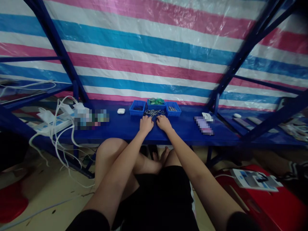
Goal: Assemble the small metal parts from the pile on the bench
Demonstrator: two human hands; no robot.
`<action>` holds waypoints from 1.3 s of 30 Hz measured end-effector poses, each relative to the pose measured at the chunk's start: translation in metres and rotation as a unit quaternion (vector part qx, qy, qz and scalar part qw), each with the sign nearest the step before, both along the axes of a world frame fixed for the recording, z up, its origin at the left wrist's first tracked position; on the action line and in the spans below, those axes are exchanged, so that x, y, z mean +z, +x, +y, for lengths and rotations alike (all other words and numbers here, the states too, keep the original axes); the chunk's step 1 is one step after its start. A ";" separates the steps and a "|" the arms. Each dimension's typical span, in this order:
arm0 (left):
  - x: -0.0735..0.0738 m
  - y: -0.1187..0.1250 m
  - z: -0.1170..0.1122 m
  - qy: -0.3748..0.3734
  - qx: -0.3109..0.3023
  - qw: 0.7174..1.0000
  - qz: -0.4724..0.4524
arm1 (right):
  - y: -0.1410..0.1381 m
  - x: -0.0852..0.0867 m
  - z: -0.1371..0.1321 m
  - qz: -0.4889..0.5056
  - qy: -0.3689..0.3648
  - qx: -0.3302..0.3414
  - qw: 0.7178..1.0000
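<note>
A loose pile of small silvery metal pieces [154,112], which look like screws, lies on the blue table [120,128]. My left hand [146,124] rests at the pile's near left edge, fingers extended and slightly apart. Close by on the right, my right hand [164,123] reaches in with its fingers pointing at the pile. Nothing shows as held in either hand. Around the pile stand three small blue bins: a left bin [130,112] with dark pieces, a back bin [156,106] holding green packets, and a right bin [176,113] with silvery pieces.
A white earbud case [121,111] lies left of the bins. Farther left, a power strip [51,125] trails white cables. A purple blurred object [204,125] is at the right. Blue frame posts [68,65] and a striped sheet [149,61] stand behind. A red stool [264,205] is at lower right.
</note>
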State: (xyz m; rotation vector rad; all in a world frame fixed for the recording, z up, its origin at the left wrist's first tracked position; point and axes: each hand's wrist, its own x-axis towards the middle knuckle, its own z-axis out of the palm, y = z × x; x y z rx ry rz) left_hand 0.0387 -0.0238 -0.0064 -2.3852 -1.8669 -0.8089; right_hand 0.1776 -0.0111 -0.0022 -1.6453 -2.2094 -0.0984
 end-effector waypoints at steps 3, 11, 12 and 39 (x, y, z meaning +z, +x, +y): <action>0.002 0.002 0.001 0.013 -0.021 0.999 0.021 | 0.002 0.000 -0.001 0.002 0.011 0.012 1.000; 0.006 -0.007 0.009 0.017 -0.091 0.995 0.048 | 0.005 -0.001 0.000 0.036 -0.004 0.017 0.999; 0.005 -0.008 0.008 0.021 -0.078 0.996 0.048 | 0.005 -0.001 0.000 0.040 0.001 0.015 0.999; 0.010 -0.006 -0.001 0.018 -0.096 0.993 0.067 | 0.009 -0.009 0.005 0.061 0.048 0.087 0.993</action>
